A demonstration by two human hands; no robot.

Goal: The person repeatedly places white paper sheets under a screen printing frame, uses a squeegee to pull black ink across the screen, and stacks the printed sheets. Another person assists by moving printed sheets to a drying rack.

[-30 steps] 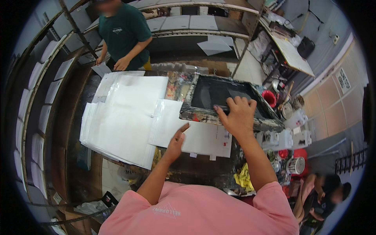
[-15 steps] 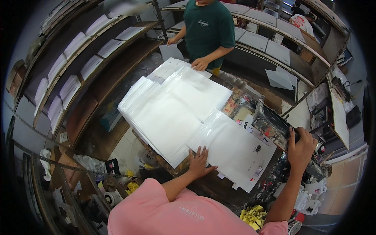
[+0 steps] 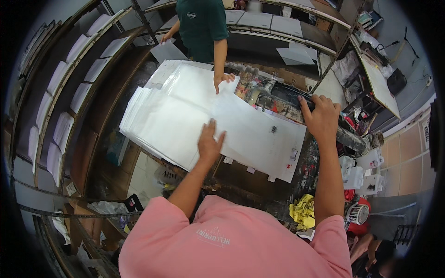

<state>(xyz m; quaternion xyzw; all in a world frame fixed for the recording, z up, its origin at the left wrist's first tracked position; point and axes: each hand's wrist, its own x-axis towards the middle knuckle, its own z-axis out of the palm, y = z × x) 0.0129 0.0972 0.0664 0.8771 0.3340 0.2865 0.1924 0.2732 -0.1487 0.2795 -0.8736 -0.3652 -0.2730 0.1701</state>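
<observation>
A white printed sheet [image 3: 266, 141] with small dark and red marks lies on the worktable, its left end meeting a thick stack of white sheets [image 3: 162, 118]. My left hand [image 3: 210, 143] is over that left end, fingers apart, slightly blurred; I cannot tell whether it touches the paper. My right hand [image 3: 323, 118] grips the near edge of a dark, paint-stained frame [image 3: 289, 94], which is tilted up beyond the sheet. A co-worker's hand [image 3: 225, 81] reaches to the sheet's far left corner. Their other hand holds a pale sheet [image 3: 168, 50].
Metal shelves [image 3: 92, 69] with white sheets line the left and far sides. Crumpled yellow paper [image 3: 302, 211] sits at the table's near right. White plastic containers [image 3: 368, 183] and a can [image 3: 357, 213] stand further right. A person in green [image 3: 199, 30] stands across the table.
The view has shifted to the right. My left hand has gone from the sheet's near edge to its left end. The co-worker's hand has come from the stack to the sheet's corner.
</observation>
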